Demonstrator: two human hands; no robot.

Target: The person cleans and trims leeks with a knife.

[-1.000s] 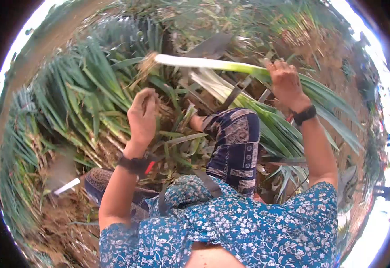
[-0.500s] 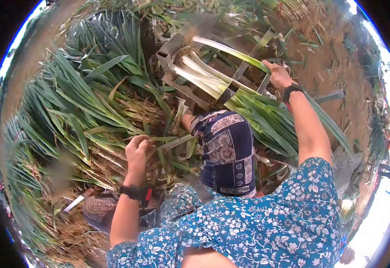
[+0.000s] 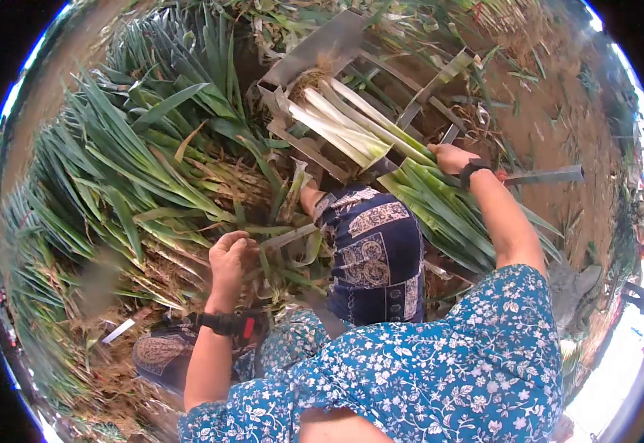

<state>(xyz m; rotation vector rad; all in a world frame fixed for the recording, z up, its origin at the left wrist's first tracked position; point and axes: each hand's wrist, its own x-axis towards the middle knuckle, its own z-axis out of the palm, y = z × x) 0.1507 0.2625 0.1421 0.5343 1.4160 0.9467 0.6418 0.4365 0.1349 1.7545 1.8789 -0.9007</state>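
My right hand (image 3: 455, 158) is closed around a leek (image 3: 366, 111), where its white stalk turns green. That leek lies along a small bundle of leeks (image 3: 336, 133) in a metal frame (image 3: 314, 48), roots near the frame's upright plate. Their green leaves (image 3: 440, 199) run under my right wrist toward my lap. My left hand (image 3: 231, 258) hovers beside my bent knee, fingers curled and pressed together. A strip of leaf (image 3: 288, 236) passes close to its fingertips; whether the fingers grip anything I cannot make out.
A large heap of leeks (image 3: 115, 184) covers the left side. A metal bar (image 3: 543, 176) sticks out to the right over brown soil (image 3: 550, 140). My patterned knee (image 3: 377, 251) is between my hands. A pale strip (image 3: 120, 330) lies at the lower left.
My right hand has moved down and slightly left, bringing its leek down against the bundle in the frame. My left hand has barely moved.
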